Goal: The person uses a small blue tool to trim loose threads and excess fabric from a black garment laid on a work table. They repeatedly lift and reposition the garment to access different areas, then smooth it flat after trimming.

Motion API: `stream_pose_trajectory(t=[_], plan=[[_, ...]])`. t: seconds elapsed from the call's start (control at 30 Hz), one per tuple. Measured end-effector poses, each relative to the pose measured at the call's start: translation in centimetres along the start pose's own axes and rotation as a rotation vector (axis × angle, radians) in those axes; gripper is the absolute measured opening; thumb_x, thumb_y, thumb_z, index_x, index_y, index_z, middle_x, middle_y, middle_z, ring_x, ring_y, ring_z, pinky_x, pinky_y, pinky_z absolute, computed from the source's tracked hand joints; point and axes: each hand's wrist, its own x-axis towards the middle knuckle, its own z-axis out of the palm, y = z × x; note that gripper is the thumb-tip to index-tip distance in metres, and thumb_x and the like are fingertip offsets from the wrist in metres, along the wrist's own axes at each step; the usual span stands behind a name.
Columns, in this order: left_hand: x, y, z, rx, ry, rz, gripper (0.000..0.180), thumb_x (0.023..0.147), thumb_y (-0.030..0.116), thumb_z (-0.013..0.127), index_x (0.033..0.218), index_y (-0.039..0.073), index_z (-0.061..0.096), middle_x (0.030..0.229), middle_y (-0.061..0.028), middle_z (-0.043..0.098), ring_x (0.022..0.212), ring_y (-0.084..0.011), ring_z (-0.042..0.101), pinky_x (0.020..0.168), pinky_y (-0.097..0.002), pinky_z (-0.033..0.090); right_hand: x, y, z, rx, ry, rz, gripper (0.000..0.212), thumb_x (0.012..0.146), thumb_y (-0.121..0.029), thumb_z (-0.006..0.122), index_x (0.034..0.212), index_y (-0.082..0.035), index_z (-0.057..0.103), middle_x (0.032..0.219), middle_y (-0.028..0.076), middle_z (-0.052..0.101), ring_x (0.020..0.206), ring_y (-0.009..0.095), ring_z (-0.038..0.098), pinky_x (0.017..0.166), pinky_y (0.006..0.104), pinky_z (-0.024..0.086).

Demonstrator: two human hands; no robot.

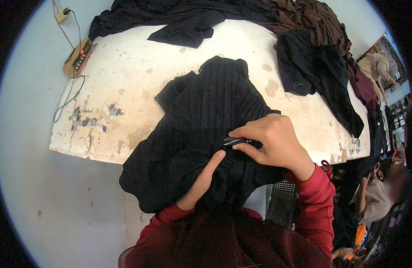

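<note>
A black garment with pleat-like ridges (201, 111) is spread from the table's near edge down over my lap. My right hand (277, 140) is closed around small thread snips (232, 141), whose pointed blades face left, just above the cloth. Below the blade tips, my left hand (203, 176) has its thumb stretched along the top of the garment. The fingers of that hand are hidden beneath the black cloth, which is held between them and the thumb.
More black cloth (179, 35) and brown cloth (313, 18) lie along the stained white table's (139, 89) far and right sides. At left stands a corded box with a red light (78, 58). Thread scraps (87, 120) lie nearby. Another person (378, 196) sits at right.
</note>
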Motion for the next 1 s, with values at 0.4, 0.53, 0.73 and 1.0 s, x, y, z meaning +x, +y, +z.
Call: stream_pose_trajectory(t=[0.4, 0.53, 0.73, 1.0], plan=[[-0.6, 1.7, 0.8, 0.087, -0.050, -0.040, 0.039, 0.091, 0.020, 0.061, 0.124, -0.001, 0.055, 0.124, -0.0108, 0.057, 0.111, -0.0208, 0.055, 0.099, -0.0330, 0.042, 0.1, 0.1, -0.3, -0.031, -0.038, -0.017, 0.013, 0.073, -0.021, 0.071, 0.084, -0.014, 0.070, 0.070, 0.004, 0.067, 0.066, 0.024, 0.066, 0.058, 0.0349, 0.051], [-0.3, 0.5, -0.1, 0.061, -0.057, -0.050, 0.043, 0.093, 0.022, 0.058, 0.129, -0.001, 0.051, 0.128, -0.0111, 0.055, 0.116, -0.0213, 0.052, 0.103, -0.0338, 0.038, -0.5, 0.4, 0.3, 0.295, 0.269, 0.238, 0.015, 0.077, -0.019, 0.074, 0.089, -0.011, 0.071, 0.077, 0.004, 0.069, 0.069, 0.017, 0.067, 0.065, 0.0255, 0.051], [-0.1, -0.1, -0.7, 0.219, -0.077, 0.036, 0.043, 0.094, 0.022, 0.058, 0.129, -0.002, 0.051, 0.129, -0.0115, 0.054, 0.117, -0.0218, 0.052, 0.105, -0.0341, 0.037, -2.2, -1.8, 3.4, 0.852, 0.436, 0.613, 0.015, 0.078, -0.012, 0.076, 0.086, -0.002, 0.068, 0.082, 0.001, 0.066, 0.077, 0.009, 0.061, 0.069, 0.0234, 0.047], [-1.7, 1.6, 0.6, 0.607, -0.026, 0.358, 0.040, 0.095, 0.018, 0.057, 0.128, -0.002, 0.051, 0.129, -0.0102, 0.053, 0.117, -0.0197, 0.052, 0.102, -0.0332, 0.039, -2.0, -3.7, 8.2, 0.620, 0.450, 0.672, 0.015, 0.079, -0.012, 0.073, 0.084, 0.001, 0.067, 0.074, 0.009, 0.067, 0.065, 0.013, 0.062, 0.061, 0.0266, 0.047]])
